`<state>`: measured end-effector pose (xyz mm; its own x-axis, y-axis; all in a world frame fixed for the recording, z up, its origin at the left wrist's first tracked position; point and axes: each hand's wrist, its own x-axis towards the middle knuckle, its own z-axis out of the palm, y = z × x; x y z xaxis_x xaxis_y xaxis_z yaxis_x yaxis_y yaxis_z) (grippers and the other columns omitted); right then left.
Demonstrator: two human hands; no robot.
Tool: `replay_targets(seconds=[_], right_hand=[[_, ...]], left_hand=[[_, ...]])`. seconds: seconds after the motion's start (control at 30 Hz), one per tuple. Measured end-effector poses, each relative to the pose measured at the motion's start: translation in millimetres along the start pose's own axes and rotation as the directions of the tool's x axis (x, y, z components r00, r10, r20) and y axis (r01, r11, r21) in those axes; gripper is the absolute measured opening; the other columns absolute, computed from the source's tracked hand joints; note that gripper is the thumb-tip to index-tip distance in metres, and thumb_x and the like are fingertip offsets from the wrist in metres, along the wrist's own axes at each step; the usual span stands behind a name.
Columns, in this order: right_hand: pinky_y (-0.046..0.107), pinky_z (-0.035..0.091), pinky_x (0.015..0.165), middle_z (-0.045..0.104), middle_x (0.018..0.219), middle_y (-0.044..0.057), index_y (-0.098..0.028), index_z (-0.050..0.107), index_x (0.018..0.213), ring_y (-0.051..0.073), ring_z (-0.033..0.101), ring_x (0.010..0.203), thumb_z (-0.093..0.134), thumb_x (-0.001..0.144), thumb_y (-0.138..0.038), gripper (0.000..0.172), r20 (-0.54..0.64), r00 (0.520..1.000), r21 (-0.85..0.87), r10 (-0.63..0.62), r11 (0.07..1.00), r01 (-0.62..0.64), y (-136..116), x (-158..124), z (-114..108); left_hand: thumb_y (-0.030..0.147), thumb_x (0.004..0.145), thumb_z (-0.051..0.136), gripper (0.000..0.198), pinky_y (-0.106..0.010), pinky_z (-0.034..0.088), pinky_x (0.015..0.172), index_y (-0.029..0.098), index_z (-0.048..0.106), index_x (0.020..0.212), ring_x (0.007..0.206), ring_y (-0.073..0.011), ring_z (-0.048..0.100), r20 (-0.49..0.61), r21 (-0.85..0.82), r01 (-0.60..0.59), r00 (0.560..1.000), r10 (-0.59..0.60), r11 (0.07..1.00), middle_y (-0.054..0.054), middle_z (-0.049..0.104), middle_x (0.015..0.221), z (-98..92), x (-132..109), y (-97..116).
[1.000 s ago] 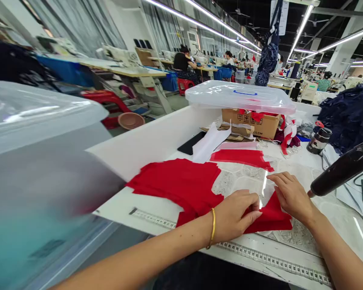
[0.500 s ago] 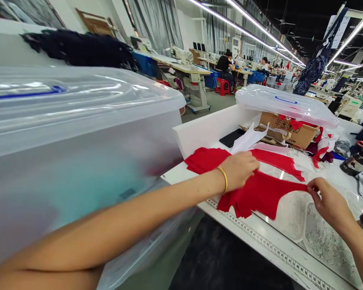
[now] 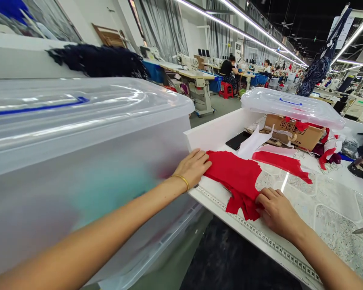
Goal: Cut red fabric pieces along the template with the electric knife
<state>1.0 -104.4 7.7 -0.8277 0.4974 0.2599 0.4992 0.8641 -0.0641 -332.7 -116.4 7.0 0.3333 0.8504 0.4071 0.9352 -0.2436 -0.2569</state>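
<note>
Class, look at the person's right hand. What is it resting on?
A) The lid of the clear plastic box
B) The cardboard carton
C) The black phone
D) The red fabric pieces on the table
D. The right hand lies flat on the near end of the red fabric pieces.

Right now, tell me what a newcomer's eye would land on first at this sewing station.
The bright red fabric pieces grab attention first, lying on the white worktable under the left hand and right hand. To their left, a large clear plastic storage box fills the near side of the view. Farther back, rows of sewing machines stretch away under long ceiling lights.
</note>
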Motion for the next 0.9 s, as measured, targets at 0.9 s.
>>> replay_targets(seconds=[0.9], right_hand=[[0.041, 0.052, 0.080, 0.067, 0.096, 0.007, -0.021, 0.060, 0.086, 0.024, 0.063, 0.090, 0.054, 0.091, -0.018, 0.008, -0.074, 0.826, 0.269, 0.558, 0.809, -0.522, 109, -127, -15]], left_hand=[[0.017, 0.085, 0.064, 0.060, -0.048, 0.031, 0.120, 0.012, 0.048, 0.143, 0.138, -0.0330, 0.044, 0.173, -0.189, -0.035, 0.983, 0.068, 0.981, -0.018, 0.050, 0.148, 33.2, 204, 140]])
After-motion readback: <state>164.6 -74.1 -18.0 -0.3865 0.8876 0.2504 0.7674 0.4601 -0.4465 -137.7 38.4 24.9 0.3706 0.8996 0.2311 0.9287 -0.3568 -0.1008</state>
